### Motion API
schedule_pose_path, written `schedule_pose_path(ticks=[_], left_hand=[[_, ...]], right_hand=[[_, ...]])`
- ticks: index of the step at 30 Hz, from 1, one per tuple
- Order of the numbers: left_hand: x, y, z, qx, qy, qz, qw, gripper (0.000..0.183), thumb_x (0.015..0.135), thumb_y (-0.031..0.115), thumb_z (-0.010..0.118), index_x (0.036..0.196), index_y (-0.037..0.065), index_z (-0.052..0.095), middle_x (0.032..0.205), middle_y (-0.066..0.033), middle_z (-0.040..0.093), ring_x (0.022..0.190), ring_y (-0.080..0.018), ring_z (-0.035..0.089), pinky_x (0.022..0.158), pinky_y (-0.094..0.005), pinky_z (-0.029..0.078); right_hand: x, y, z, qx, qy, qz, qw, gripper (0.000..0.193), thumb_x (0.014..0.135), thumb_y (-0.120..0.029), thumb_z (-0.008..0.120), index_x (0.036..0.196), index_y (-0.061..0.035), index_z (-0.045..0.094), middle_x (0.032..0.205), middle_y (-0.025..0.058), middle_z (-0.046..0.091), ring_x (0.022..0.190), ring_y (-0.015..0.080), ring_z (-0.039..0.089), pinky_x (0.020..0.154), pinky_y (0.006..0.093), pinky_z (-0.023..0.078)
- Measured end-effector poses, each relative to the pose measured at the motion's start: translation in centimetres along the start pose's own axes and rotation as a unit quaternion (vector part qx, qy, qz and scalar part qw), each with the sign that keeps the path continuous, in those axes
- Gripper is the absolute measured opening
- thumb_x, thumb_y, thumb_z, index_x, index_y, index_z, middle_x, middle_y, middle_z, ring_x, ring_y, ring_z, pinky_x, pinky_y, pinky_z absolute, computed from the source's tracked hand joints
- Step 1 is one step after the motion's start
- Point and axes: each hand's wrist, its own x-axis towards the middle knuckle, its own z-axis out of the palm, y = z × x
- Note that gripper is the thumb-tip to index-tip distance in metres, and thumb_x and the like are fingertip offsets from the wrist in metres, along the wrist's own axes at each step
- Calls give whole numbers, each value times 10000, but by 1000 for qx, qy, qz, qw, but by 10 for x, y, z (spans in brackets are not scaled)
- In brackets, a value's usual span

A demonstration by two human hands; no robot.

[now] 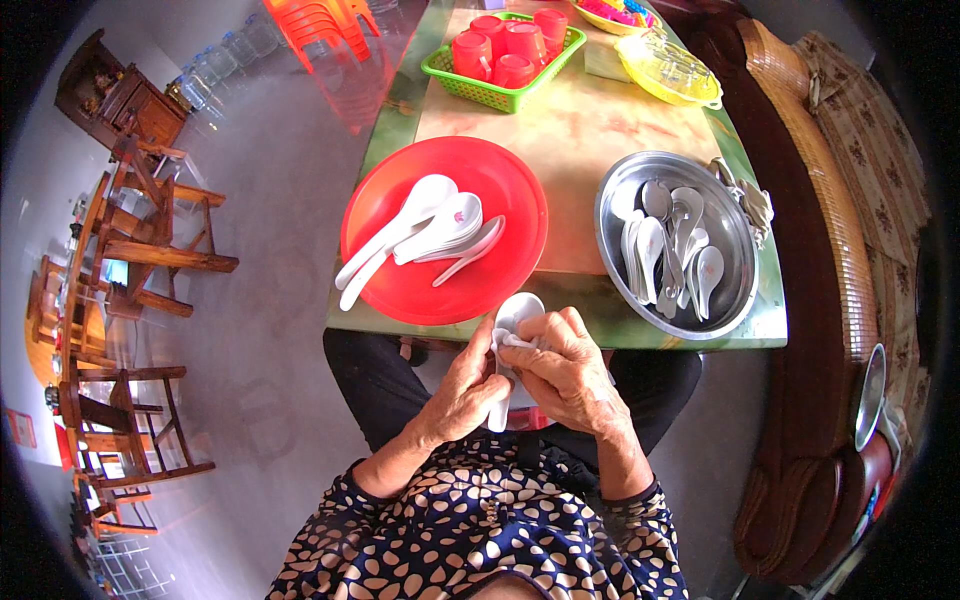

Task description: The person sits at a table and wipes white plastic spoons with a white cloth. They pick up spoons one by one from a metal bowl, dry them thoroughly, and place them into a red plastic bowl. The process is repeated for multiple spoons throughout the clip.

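My left hand [463, 385] is closed around a white soup spoon [521, 309], bowl upward and handle pointing down toward my lap. Fingers of my right hand [568, 375] press a bunched white cloth [514, 342] against the spoon, just below its bowl; whether it is cloth or tissue is hard to make out. Beyond my left hand, a red round tray [400, 165] bears two white ladles [425, 195] and a stack of white soup spoons [455, 225]. To the right, an oval metal basin [735, 300] holds several white and metal spoons [688, 245].
Red mugs [525, 42] fill a green basket [515, 98] at the table's far end, near a yellow basket [670, 75]. The marbled table [580, 290] ends just ahead of my hands. A wooden bench [800, 400] flanks it on the right; wooden chairs [160, 260] stand left.
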Motion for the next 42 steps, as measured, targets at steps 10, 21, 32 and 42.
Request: schedule_pose_path(ticks=[10,21,32,42], left_hand=[[2,-2,6,109,81,64,989,779,737,-90,353,1477,91,185,1280,-87,465,884,-103,521,720,-217,449],[3,14,7,33,39,85,995,600,893,1,370,1455,-13,161,1468,-150,272,1346,-224,283,1100,-308,223],[15,19,-5,147,163,37,975,426,998,194,404,1377,11,336,1267,-138,495,1081,-219,530,882,-331,446],[80,44,-82,522,284,232,770,248,901,49,502,1147,42,474,961,-214,541,838,-363,589,635,-433,491]], right_hand=[[-4,-10,28,-148,123,96,977,435,652,-16,675,1081,-63,624,1001,109,513,828,279,535,617,343,516],[-10,-13,16,-16,41,83,996,386,678,13,654,1056,-60,646,979,105,525,835,291,540,665,369,508],[-20,-20,15,176,-67,62,980,373,691,41,661,1049,-62,661,949,106,527,810,253,543,673,341,475],[-30,-3,2,183,11,178,967,246,726,45,621,949,-42,677,889,113,560,764,236,574,661,312,465]])
